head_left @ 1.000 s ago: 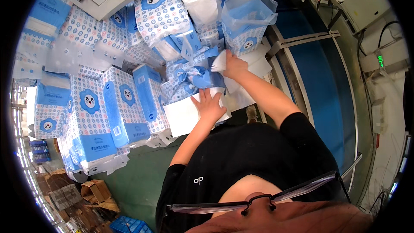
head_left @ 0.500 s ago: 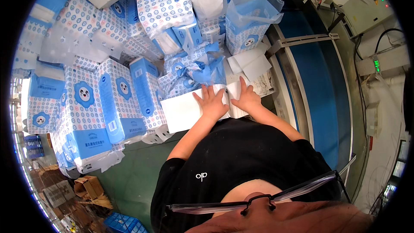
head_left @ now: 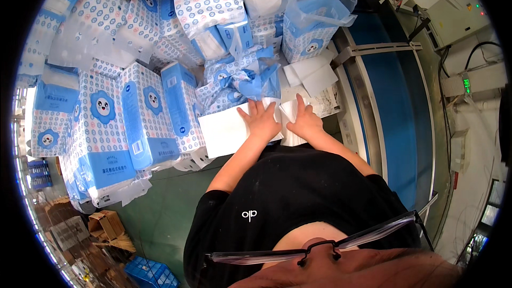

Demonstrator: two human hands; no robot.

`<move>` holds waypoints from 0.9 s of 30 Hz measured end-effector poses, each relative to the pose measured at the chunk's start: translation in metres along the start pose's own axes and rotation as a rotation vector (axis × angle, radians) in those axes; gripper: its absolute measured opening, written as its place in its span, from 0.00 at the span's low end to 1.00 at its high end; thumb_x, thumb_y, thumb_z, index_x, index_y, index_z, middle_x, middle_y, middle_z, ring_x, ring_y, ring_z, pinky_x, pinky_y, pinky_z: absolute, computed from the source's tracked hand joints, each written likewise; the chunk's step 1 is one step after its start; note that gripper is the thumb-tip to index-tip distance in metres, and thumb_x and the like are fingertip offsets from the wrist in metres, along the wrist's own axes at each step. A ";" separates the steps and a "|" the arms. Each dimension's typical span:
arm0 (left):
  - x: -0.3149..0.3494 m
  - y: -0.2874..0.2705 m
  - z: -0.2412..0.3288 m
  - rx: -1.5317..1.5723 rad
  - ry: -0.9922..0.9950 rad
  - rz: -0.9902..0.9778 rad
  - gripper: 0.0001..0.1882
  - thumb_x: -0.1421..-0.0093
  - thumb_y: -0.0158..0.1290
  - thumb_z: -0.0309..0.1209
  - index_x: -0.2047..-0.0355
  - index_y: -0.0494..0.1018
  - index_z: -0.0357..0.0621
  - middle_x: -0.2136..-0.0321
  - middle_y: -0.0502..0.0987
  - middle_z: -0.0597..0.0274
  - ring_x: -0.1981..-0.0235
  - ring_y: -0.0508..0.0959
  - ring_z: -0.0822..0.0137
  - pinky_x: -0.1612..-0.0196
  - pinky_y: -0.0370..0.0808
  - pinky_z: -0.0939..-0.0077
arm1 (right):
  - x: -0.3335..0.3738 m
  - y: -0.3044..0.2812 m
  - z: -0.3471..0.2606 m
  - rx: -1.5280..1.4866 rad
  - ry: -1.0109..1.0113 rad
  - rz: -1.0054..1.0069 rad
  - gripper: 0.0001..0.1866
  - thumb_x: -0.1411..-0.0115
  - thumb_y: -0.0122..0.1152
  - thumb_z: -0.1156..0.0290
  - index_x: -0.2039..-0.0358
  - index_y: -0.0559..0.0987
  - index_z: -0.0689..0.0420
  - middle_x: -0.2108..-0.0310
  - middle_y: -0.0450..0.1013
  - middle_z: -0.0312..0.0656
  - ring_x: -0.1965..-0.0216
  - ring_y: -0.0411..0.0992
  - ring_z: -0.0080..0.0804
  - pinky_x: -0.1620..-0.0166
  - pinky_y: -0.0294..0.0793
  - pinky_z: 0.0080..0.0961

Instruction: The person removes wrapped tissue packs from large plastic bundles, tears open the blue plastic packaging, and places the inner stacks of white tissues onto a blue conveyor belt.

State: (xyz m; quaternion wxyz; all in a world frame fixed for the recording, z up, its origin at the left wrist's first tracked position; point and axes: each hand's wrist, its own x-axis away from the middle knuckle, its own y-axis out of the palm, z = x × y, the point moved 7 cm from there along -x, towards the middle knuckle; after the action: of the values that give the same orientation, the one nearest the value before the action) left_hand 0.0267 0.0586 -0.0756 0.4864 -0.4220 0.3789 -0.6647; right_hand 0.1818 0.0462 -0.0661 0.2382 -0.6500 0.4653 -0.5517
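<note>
A long stack of folded white tissues (head_left: 221, 132) lies in front of my body, at the near edge of the packages. My left hand (head_left: 263, 121) rests on the right end of this stack, fingers spread and thumb out to the left. Just to the right is a smaller white tissue stack (head_left: 288, 113), split from the first by a narrow gap. My right hand (head_left: 308, 124) lies against its right side, index finger pointing away and thumb toward the gap. Beyond the hands sits a crumpled blue-and-white plastic wrapper (head_left: 234, 82).
Blue-and-white tissue packs (head_left: 101, 117) crowd the left and far side. An open plastic bag (head_left: 314, 24) stands at the far right, with loose white sheets (head_left: 312, 74) before it. A blue conveyor belt (head_left: 394, 106) runs along the right. A blue crate (head_left: 152, 273) sits on the floor.
The gap between the two white stacks has widened slightly, the left one shifting a little leftward with my left hand. My right hand stays nearly in place. The whole view has shifted slightly.
</note>
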 end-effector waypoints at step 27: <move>0.182 0.012 -0.206 0.681 -0.828 0.963 0.24 0.39 0.57 0.37 0.51 0.68 0.27 0.56 0.74 0.47 0.55 0.73 0.56 0.50 0.69 0.65 | -0.072 0.051 0.055 -0.908 -0.028 -0.148 0.45 0.50 0.73 0.55 0.40 0.63 0.68 0.47 0.71 0.55 0.48 0.73 0.41 0.48 0.74 0.33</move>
State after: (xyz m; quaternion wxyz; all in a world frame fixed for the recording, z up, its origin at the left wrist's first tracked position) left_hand -0.1919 -0.1011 -0.1247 0.9338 -0.2503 0.0790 -0.2432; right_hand 0.2186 0.0741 -0.1588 -0.1044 -0.7272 0.6090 -0.2989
